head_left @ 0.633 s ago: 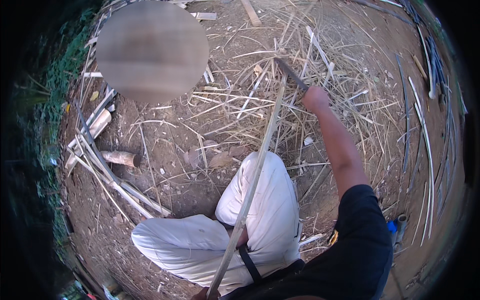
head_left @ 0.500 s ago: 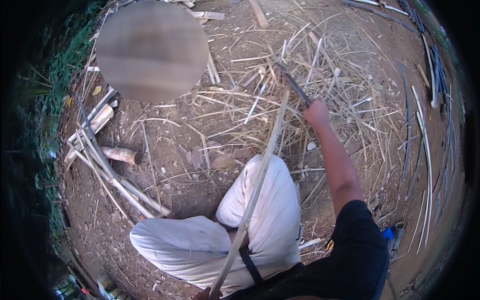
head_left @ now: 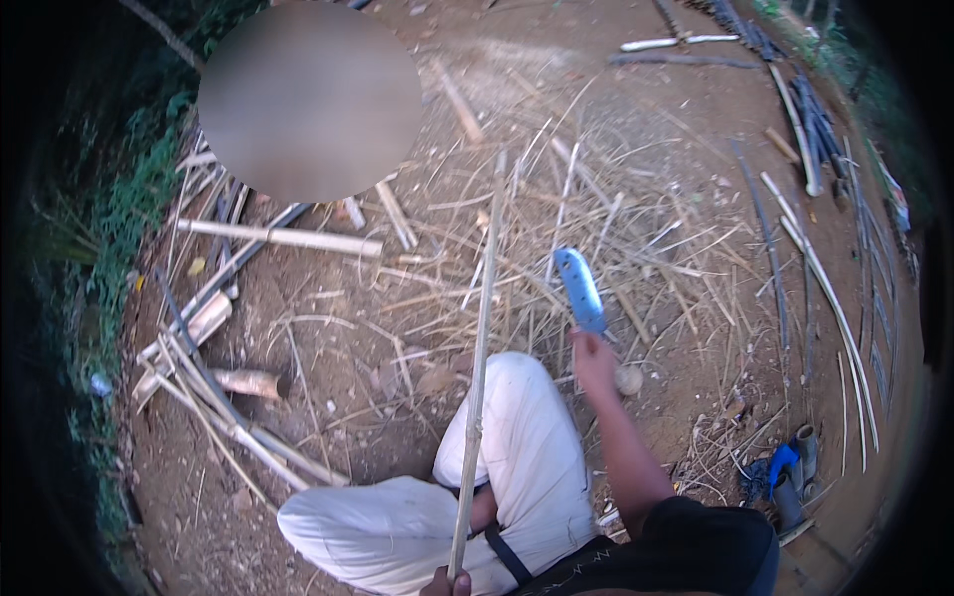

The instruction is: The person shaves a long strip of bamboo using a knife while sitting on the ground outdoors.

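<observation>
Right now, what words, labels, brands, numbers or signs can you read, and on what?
No readable text anywhere.
Shiny bluish metal blade in the right hand: dark spots, no legible lettering.
Long pale bamboo strip in the left hand: no lettering visible.
Black short-sleeved shirt: pale squiggles, not readable as text.
Small whitish object at the far right edge: too small and blurred.

The right arm [head_left: 636, 467] reaches forward from the lower right, and its bare forearm leans a little to the left as it goes up. At its end, the right hand [head_left: 593, 360] is closed in a grip, in front of the body and well apart from the other hand. The left hand [head_left: 438, 585] is low and near the body, its fingers curled in a grip, partly cut by the bottom edge
</observation>
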`<state>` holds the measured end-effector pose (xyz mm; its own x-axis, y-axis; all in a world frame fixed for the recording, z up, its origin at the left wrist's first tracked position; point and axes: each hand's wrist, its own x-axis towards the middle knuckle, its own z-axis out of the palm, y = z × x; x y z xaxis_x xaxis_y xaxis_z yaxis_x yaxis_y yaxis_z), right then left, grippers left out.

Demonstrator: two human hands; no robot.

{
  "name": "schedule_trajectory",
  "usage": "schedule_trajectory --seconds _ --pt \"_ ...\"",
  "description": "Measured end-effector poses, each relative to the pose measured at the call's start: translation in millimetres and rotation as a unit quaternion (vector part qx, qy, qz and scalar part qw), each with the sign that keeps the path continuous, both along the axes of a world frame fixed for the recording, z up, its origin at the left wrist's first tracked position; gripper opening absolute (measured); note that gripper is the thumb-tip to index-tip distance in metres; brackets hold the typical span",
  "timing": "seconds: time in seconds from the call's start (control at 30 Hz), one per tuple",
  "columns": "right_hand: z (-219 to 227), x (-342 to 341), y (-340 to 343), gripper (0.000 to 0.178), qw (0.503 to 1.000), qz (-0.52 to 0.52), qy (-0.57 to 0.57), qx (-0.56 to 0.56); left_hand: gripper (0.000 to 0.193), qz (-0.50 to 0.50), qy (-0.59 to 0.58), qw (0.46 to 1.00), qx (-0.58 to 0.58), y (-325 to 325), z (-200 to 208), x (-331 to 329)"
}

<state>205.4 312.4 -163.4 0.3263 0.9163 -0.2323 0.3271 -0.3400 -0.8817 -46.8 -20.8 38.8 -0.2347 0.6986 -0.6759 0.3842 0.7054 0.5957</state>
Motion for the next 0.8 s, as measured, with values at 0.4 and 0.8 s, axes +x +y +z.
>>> schedule_trajectory --seconds 0.4,0.8 --pt "236.7 -75.5 -21.6 0.045 0.901 0.033 0.419 0.11 0.032 -0.136 0.131 0.892 0.412 62.3 -12.1 50.6" --pt "318.0 -42.5 4.9 0.032 0.823 0.547 -0.02 0.149 0.067 -0.069 0.429 0.69 0.579 97.2 120.2 -81.7"
